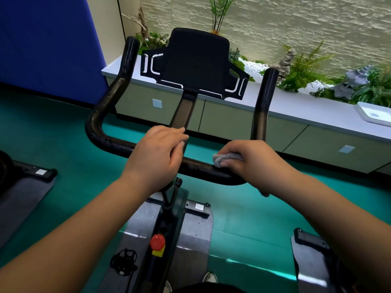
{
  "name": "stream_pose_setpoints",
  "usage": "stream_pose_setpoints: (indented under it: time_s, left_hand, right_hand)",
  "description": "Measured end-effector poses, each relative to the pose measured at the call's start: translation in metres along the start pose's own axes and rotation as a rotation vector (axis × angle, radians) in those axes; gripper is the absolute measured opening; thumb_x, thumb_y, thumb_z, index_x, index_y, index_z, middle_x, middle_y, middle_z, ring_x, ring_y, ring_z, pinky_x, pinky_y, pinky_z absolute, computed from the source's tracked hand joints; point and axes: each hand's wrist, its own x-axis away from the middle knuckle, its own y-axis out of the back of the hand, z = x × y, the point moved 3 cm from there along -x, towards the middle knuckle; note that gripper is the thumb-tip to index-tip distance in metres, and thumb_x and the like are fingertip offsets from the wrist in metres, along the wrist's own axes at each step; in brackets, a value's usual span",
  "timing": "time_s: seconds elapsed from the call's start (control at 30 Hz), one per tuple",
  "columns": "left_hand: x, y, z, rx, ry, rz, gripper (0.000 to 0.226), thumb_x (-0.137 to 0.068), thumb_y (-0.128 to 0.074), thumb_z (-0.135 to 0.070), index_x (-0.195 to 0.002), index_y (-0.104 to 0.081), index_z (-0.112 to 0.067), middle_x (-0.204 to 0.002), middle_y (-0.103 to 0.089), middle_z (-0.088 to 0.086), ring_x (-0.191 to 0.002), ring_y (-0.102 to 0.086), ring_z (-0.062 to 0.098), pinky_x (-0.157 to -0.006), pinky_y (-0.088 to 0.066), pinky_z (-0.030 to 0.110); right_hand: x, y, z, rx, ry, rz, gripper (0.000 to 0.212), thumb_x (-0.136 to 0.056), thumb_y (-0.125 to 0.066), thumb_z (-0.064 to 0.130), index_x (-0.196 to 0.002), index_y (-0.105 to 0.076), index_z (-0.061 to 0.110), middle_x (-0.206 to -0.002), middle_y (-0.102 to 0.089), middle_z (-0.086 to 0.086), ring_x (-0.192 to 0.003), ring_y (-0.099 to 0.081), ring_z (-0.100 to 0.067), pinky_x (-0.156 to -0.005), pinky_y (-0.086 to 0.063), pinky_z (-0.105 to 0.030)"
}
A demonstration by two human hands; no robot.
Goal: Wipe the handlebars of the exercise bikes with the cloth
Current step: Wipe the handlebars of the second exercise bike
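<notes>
The black handlebar [110, 142] of the exercise bike spans the middle of the view, with two horns rising at left and right. My left hand [156, 153] grips the crossbar near its centre, by the console stem. My right hand [251, 161] holds a grey cloth [222, 158] wrapped on the right part of the crossbar, just below the right horn [265, 96]. Part of the cloth hangs below my right wrist. The black console holder [196, 62] stands above the bar.
A red knob [157, 241] sits on the bike frame below. A pedal [123, 261] shows lower left. Other bikes' bases lie at far left [27, 174] and lower right [311, 246]. A long planter ledge [296, 106] with plants runs behind; the floor is green.
</notes>
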Motion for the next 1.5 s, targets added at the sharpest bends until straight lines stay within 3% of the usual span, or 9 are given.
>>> stream_pose_setpoints:
  time_s: [0.03,0.13,0.33,0.6,0.9,1.03,1.27,1.43,1.5]
  left_hand:
    - [0.000,-0.001,0.001,0.006,0.002,-0.008,0.034,-0.092,-0.043,-0.022,-0.114,-0.068,-0.014,-0.120,-0.065,-0.002,-0.114,-0.054,0.018,-0.100,-0.031,0.021]
    - [-0.001,-0.002,0.002,0.024,-0.002,-0.027,0.034,-0.091,-0.043,-0.019,-0.113,-0.068,-0.012,-0.117,-0.067,0.000,-0.111,-0.055,0.019,-0.099,-0.031,0.019]
    - [-0.001,0.000,0.007,0.092,0.021,-0.029,0.035,-0.088,-0.043,-0.011,-0.113,-0.067,-0.010,-0.117,-0.066,-0.001,-0.112,-0.054,0.017,-0.099,-0.034,0.019]
    - [-0.003,0.000,0.007,0.094,0.022,-0.036,0.037,-0.084,-0.042,-0.007,-0.110,-0.068,-0.008,-0.115,-0.067,0.001,-0.110,-0.055,0.021,-0.097,-0.034,0.018]
    - [-0.002,-0.001,0.006,0.074,0.040,-0.047,0.040,-0.082,-0.041,-0.006,-0.110,-0.068,-0.010,-0.114,-0.067,0.000,-0.111,-0.054,0.018,-0.098,-0.033,0.016]
    - [-0.002,-0.001,0.007,0.064,0.043,-0.039,0.040,-0.083,-0.041,-0.007,-0.111,-0.068,-0.011,-0.115,-0.067,0.000,-0.111,-0.053,0.017,-0.098,-0.029,0.012]
    - [-0.001,0.000,0.004,0.064,0.054,-0.035,0.041,-0.083,-0.040,-0.008,-0.113,-0.067,-0.011,-0.116,-0.066,-0.002,-0.113,-0.052,0.014,-0.098,-0.031,0.015]
    - [-0.001,-0.001,0.005,0.056,0.058,-0.041,0.041,-0.082,-0.041,-0.009,-0.113,-0.067,-0.013,-0.116,-0.067,-0.003,-0.113,-0.051,0.013,-0.097,-0.032,0.015]
    - [-0.001,-0.001,0.005,0.051,0.057,-0.042,0.041,-0.082,-0.041,-0.009,-0.113,-0.067,-0.013,-0.116,-0.067,-0.004,-0.113,-0.051,0.013,-0.097,-0.032,0.014]
  right_hand:
    - [-0.002,-0.006,0.008,-0.004,0.047,-0.032,0.014,-0.092,-0.062,0.025,-0.103,-0.069,0.026,-0.093,-0.065,0.010,-0.074,-0.062,0.003,-0.059,-0.044,-0.009]
    - [-0.009,-0.022,0.024,0.004,0.180,-0.090,0.022,-0.089,-0.066,0.023,-0.111,-0.069,0.020,-0.107,-0.065,0.001,-0.100,-0.057,-0.013,-0.086,-0.041,-0.022]
    - [-0.002,-0.012,-0.003,0.019,0.247,-0.107,0.018,-0.080,-0.075,0.018,-0.097,-0.067,0.018,-0.090,-0.055,0.007,-0.086,-0.054,-0.015,-0.073,-0.039,-0.020]
    - [-0.014,-0.039,0.034,0.011,0.507,-0.121,0.019,-0.076,-0.075,0.017,-0.091,-0.064,0.014,-0.093,-0.054,-0.003,-0.086,-0.053,-0.021,-0.075,-0.043,-0.032]
    - [-0.012,-0.037,0.021,0.043,0.464,-0.203,0.025,-0.075,-0.077,0.018,-0.091,-0.059,0.014,-0.089,-0.045,0.004,-0.081,-0.048,-0.016,-0.068,-0.041,-0.029]
    - [-0.023,-0.042,0.037,0.034,0.503,-0.150,0.025,-0.074,-0.078,0.018,-0.092,-0.061,0.011,-0.090,-0.053,-0.007,-0.084,-0.053,-0.025,-0.071,-0.045,-0.036]
    - [-0.001,-0.015,-0.006,0.030,0.330,-0.186,0.012,-0.086,-0.068,0.026,-0.096,-0.064,0.021,-0.092,-0.062,0.006,-0.089,-0.058,-0.016,-0.077,-0.048,-0.034]
    - [-0.014,-0.031,0.015,0.112,0.325,-0.142,0.045,-0.078,-0.070,0.050,-0.113,-0.054,0.027,-0.107,-0.062,0.008,-0.097,-0.056,-0.012,-0.081,-0.046,-0.028]
    - [-0.012,-0.031,0.013,0.108,0.318,-0.212,0.046,-0.079,-0.071,0.048,-0.115,-0.052,0.028,-0.107,-0.064,0.008,-0.096,-0.059,-0.014,-0.077,-0.046,-0.028]
